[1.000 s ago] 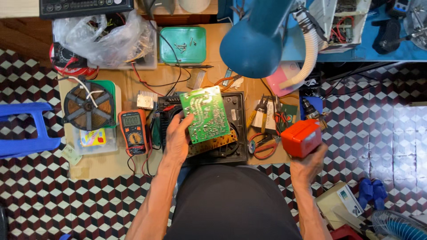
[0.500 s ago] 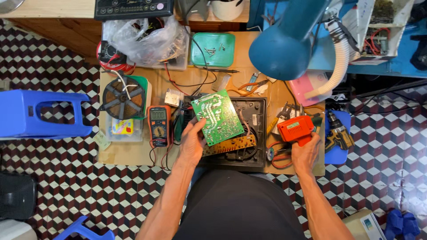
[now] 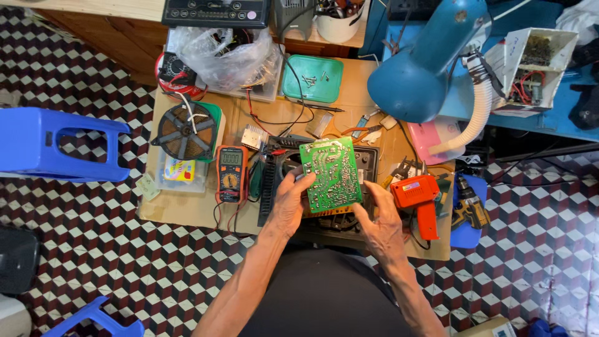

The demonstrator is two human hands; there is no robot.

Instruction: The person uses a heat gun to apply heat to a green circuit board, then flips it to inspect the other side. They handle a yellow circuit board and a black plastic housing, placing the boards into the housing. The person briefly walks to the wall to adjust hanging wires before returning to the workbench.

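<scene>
A green circuit board [image 3: 331,175] is held tilted above a black appliance housing [image 3: 281,168] on a low wooden table. My left hand [image 3: 290,203] grips the board's left lower edge. My right hand [image 3: 380,221] touches the board's lower right corner, fingers spread along its edge. An orange soldering gun [image 3: 419,196] lies on the table just right of my right hand, free of it.
An orange multimeter [image 3: 229,173] and a coil disc [image 3: 185,131] lie to the left. A green tray [image 3: 312,78] with screws, a plastic bag [image 3: 228,53] and a blue lamp [image 3: 424,59] stand at the back. A blue stool [image 3: 56,143] is at the left, a drill [image 3: 469,203] at the right.
My right hand has set the orange soldering gun down on the table and moved left to the circuit board's corner. My left hand keeps its hold on the board.
</scene>
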